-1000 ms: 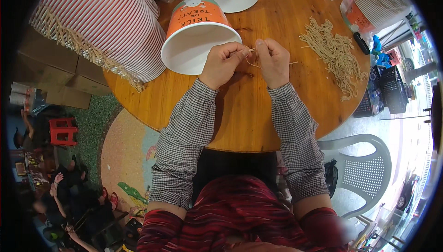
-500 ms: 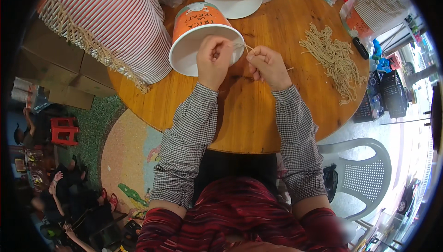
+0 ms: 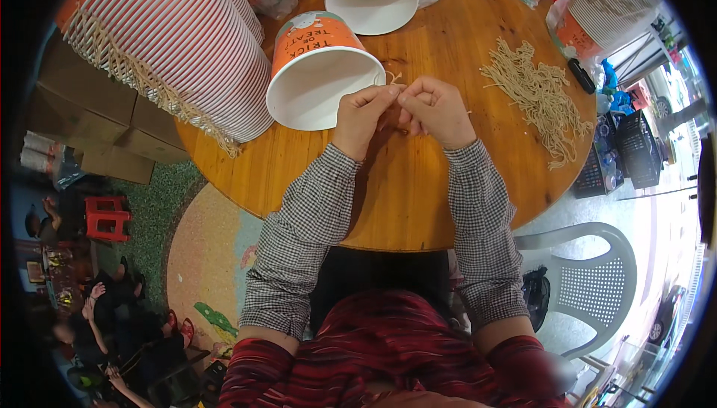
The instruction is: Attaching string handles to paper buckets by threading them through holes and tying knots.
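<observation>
An orange paper bucket (image 3: pixel 317 38) with a white inside lies on its side on the table, its mouth toward me. At its right rim a short beige cord (image 3: pixel 394 79) sticks up. My left hand (image 3: pixel 361 118) is pinched on the cord just below that rim. Close beside it, my right hand (image 3: pixel 439 113) is pinched too, fingertips almost meeting the left ones. A bit of cord shows past its right side. The stretch between my fingers is mostly hidden.
Long nested stacks of buckets (image 3: pixel 179 42) with cord handles lie at the left. A second white bucket (image 3: pixel 371 1) lies behind. Loose beige cords (image 3: pixel 534 98) are heaped at the right, near a bagged stack (image 3: pixel 597 16). A grey plastic chair (image 3: pixel 590 288) stands beyond the round wooden table (image 3: pixel 403 214).
My left hand has moved right and down from the bucket's mouth to beside my right hand. The bucket has shifted slightly left and down.
</observation>
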